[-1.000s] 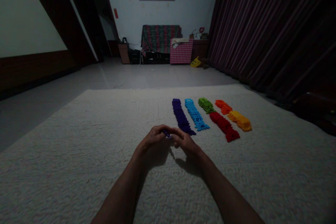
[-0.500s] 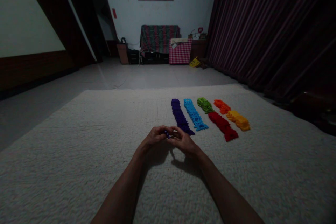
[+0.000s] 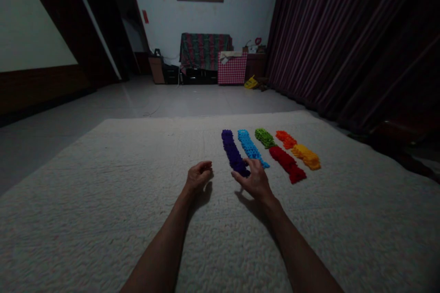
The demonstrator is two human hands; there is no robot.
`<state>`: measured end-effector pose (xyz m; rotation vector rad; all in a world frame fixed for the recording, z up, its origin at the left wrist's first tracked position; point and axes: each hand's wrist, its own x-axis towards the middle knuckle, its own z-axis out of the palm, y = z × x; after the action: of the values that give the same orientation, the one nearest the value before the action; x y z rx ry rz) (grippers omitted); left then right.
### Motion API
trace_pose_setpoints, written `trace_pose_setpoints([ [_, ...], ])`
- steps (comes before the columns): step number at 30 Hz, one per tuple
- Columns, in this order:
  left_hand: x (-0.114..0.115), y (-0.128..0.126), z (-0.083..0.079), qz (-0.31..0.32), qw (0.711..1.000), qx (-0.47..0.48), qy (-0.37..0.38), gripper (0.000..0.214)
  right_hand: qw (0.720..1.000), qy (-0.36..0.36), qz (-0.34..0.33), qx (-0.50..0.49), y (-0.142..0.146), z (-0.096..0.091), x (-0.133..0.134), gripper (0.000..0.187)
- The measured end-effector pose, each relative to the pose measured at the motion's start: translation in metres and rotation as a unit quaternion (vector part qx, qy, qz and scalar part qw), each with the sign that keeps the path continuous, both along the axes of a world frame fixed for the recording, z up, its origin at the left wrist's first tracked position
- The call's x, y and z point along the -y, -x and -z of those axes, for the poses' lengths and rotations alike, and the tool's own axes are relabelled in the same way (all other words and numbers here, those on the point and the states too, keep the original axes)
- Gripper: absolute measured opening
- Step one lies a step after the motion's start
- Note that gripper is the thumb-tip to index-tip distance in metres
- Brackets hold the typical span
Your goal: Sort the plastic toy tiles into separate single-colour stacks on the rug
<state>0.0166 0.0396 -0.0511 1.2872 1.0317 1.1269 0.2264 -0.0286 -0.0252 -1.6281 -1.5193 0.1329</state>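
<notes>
My right hand (image 3: 255,180) is at the near end of a long strip of small purple pieces (image 3: 232,149). Its thumb and fingers are spread, with part of the purple strip showing between them; I cannot tell whether they touch it. My left hand (image 3: 198,176) hovers just above the cream quilted mat (image 3: 137,201), left of the purple strip. Its fingers are bent and slightly apart from the thumb, and I see nothing in them. Beside the purple lies a strip of light blue pieces (image 3: 248,144), its near end partly behind my right hand.
Farther right lie piles of green (image 3: 264,137), red (image 3: 287,164), orange (image 3: 286,139) and yellow pieces (image 3: 305,156). A dark curtain (image 3: 316,32) hangs along the right. Beyond the mat are a tiled floor (image 3: 165,100) and a low cabinet with a cloth-covered item (image 3: 205,50).
My hands were together around a small purple piece; now they are apart. The right has moved right to the purple strip, the left slightly left. The view has shifted a little.
</notes>
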Motion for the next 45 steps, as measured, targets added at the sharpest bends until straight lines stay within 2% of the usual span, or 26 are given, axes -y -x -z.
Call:
trace_pose_setpoints([
  [2, -0.003, 0.000, 0.006, -0.029, 0.999, -0.018, -0.010, 0.035, 0.996, -0.016, 0.054, 0.070, -0.003, 0.005, 0.004, 0.056],
  [6, -0.005, -0.002, 0.012, -0.036, 0.999, -0.013, -0.010, 0.036, 0.982, -0.011, 0.116, 0.151, 0.009, 0.014, 0.013, 0.058],
  [13, -0.005, -0.002, 0.013, -0.040, 0.999, 0.015, 0.016, 0.036, 0.972, -0.011, 0.131, 0.196, 0.018, 0.019, 0.017, 0.055],
  [24, -0.010, -0.001, 0.011, -0.044, 0.999, -0.017, -0.007, 0.034, 0.963, 0.015, 0.162, 0.213, 0.020, 0.019, 0.020, 0.056],
  [34, -0.009, -0.003, 0.010, -0.050, 0.998, -0.022, -0.010, 0.034, 0.967, 0.013, 0.150, 0.206, 0.019, 0.021, 0.018, 0.052],
  [39, -0.008, -0.003, 0.011, -0.051, 0.998, -0.034, -0.030, 0.032, 0.975, -0.009, 0.113, 0.189, 0.018, 0.025, 0.016, 0.061],
  [45, -0.010, -0.002, 0.015, -0.055, 0.997, -0.046, -0.043, 0.028, 0.979, -0.019, 0.089, 0.183, 0.016, 0.039, 0.009, 0.071],
])
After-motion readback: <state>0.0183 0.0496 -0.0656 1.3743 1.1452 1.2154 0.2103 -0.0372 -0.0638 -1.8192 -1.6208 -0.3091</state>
